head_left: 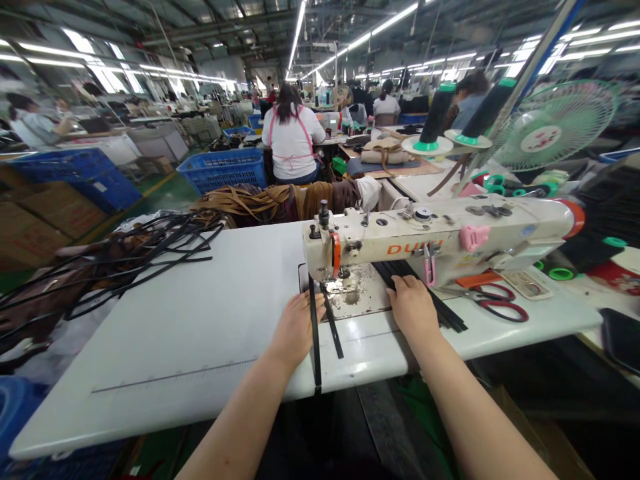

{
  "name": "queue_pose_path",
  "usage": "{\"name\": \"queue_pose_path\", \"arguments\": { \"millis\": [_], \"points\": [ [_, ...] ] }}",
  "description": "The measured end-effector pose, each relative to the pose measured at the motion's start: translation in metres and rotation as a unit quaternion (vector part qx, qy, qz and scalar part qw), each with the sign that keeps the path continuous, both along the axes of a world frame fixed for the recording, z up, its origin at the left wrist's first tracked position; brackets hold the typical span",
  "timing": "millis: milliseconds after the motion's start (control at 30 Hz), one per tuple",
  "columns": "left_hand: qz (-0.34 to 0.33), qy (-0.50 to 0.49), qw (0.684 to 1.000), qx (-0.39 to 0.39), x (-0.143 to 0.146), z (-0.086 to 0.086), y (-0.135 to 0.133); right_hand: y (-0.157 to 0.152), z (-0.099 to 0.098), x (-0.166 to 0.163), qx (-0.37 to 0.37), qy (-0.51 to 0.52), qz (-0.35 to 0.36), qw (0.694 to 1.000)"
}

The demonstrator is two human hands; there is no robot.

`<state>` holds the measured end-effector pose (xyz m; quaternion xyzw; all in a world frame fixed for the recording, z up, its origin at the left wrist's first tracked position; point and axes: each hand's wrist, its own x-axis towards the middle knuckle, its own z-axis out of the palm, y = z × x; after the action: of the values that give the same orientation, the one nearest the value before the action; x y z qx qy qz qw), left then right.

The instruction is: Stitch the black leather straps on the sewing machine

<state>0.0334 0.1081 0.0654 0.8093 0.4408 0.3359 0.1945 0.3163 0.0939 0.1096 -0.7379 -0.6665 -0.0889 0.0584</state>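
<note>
My left hand [296, 328] lies on the white table [200, 313], its fingers closed on a thin black strap [315, 347] that runs from the needle to the table's front edge. A second black strap [334, 330] lies beside it. My right hand [413, 307] rests flat on a bundle of black straps [440, 310] under the arm of the cream sewing machine [440, 243]. The needle and presser foot [333, 280] stand just beyond my left fingertips.
Red-handled scissors [495, 303] lie right of the machine. A heap of black straps [125, 260] covers the table's far left, brown straps [260, 200] lie behind. Thread cones [435, 120] and a fan [555, 127] stand at the back right. A seated person [293, 143] works ahead, beside blue crates [225, 167].
</note>
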Motion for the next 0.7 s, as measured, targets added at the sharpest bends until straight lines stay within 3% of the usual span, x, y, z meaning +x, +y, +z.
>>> {"name": "queue_pose_path", "arguments": {
  "millis": [400, 700],
  "points": [
    [0.013, -0.018, 1.0, -0.015, 0.003, 0.002, 0.007, -0.004, 0.02, -0.014, -0.059, 0.03, -0.021, 0.998],
    [0.014, -0.006, 0.999, -0.034, 0.003, 0.007, 0.011, -0.005, 0.017, 0.002, -0.056, 0.222, -0.041, 0.973]
  ]
}}
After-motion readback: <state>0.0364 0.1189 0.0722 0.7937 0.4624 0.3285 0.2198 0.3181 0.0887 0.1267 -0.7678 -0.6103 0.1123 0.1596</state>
